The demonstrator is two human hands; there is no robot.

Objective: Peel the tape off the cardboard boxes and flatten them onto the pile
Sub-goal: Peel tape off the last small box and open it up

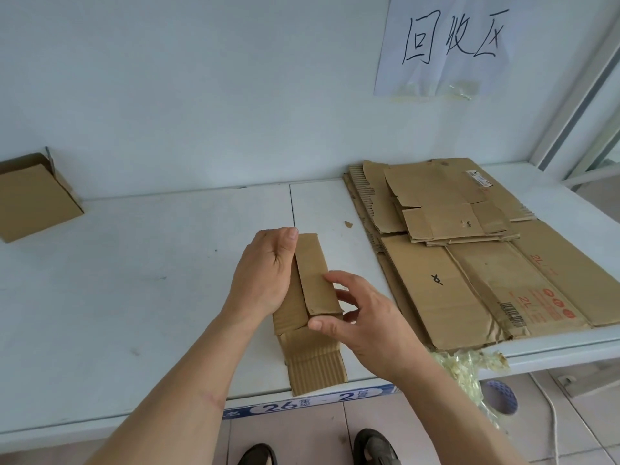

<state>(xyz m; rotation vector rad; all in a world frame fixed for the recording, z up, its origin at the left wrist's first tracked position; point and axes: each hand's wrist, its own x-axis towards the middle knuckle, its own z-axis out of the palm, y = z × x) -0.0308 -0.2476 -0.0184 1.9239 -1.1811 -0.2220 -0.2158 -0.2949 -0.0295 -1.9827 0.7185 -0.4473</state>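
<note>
A small brown cardboard box (313,280), folded nearly flat, lies on the white table (151,263) in front of me, its lower flaps reaching the front edge. My left hand (265,273) presses flat against its left side, thumb up at the top corner. My right hand (365,313) holds its right side, fingers on the upper flap and thumb at the flap's lower edge. The pile of flattened boxes (469,236) lies to the right on the table. Another box (35,196), still in shape with an open flap, stands at the far left against the wall.
A paper sign (449,45) with handwritten characters is taped to the wall above the pile. Crumpled clear tape (469,367) hangs off the table's front edge below the pile. A small cardboard scrap (349,224) lies near the pile. My shoes (372,448) show on the tiled floor.
</note>
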